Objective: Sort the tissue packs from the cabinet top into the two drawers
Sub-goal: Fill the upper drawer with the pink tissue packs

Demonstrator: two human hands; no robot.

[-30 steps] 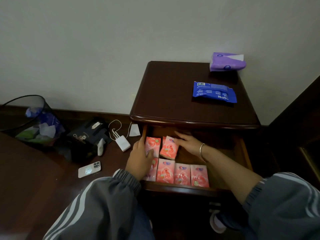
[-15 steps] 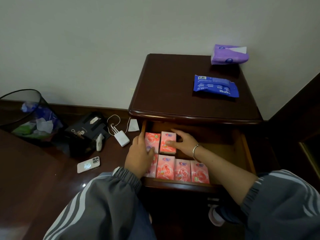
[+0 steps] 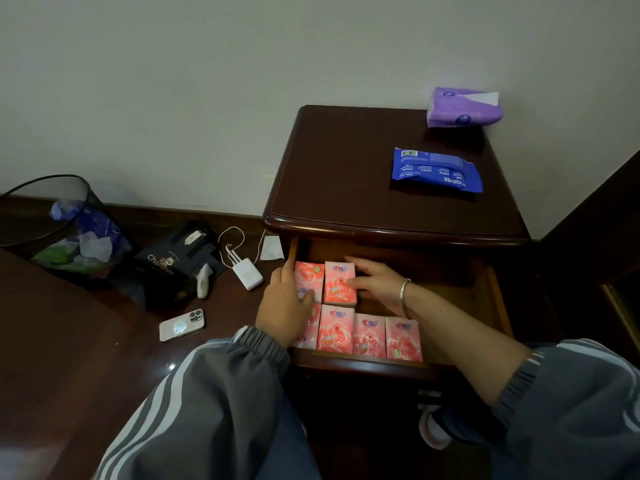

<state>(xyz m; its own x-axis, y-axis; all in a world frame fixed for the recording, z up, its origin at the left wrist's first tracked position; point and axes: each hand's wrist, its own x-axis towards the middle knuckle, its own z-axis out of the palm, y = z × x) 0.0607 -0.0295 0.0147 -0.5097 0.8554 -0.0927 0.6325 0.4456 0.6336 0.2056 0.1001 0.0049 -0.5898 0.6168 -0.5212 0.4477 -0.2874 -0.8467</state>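
Glossy dark wood is seen on the cabinet [image 3: 346,168]; shiny plastic wrap on the packs [image 3: 340,284]; metal on the bracelet [image 3: 403,292].

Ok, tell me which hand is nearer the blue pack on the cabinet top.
Right. The right hand is in the open drawer, below the blue pack; the left hand is farther left.
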